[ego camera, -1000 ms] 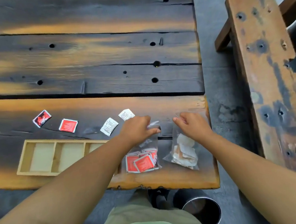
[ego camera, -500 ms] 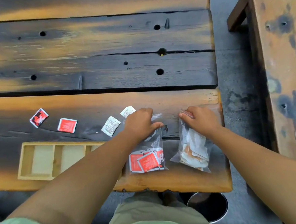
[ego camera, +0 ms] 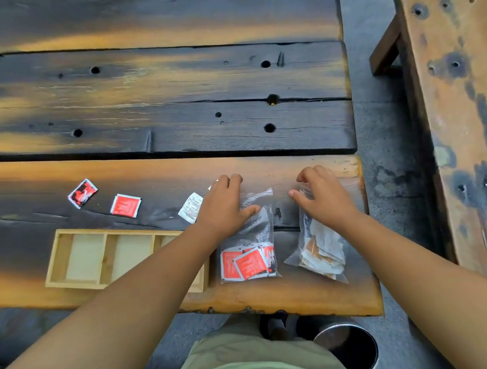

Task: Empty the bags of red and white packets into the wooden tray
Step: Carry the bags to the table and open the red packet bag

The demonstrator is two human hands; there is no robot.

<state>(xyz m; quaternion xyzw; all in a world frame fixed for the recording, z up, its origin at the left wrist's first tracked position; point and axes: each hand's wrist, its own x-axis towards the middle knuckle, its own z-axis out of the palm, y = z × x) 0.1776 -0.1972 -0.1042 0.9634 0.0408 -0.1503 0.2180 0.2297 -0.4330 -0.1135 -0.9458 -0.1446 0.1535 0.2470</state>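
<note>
A clear bag of red packets (ego camera: 250, 261) lies flat near the table's front edge. My left hand (ego camera: 226, 202) rests on its top end, fingers curled over the plastic and thumb on the bag. To its right lies a clear bag of white packets (ego camera: 321, 248); my right hand (ego camera: 321, 199) holds its top end the same way. The wooden tray (ego camera: 110, 230), with its visible compartments empty, sits left of the bags, partly hidden under my left forearm.
Loose on the table behind the tray are a red-and-black packet (ego camera: 82, 193), a red packet (ego camera: 125, 205) and a white packet (ego camera: 192, 208). The table's right edge (ego camera: 366, 233) is close to the white bag. A wooden bench (ego camera: 456, 111) stands right; a metal bin (ego camera: 348, 347) below.
Both hands have slid a little farther up onto the bags' top ends, and the bags now lie flatter on the table. The view has shifted slightly.
</note>
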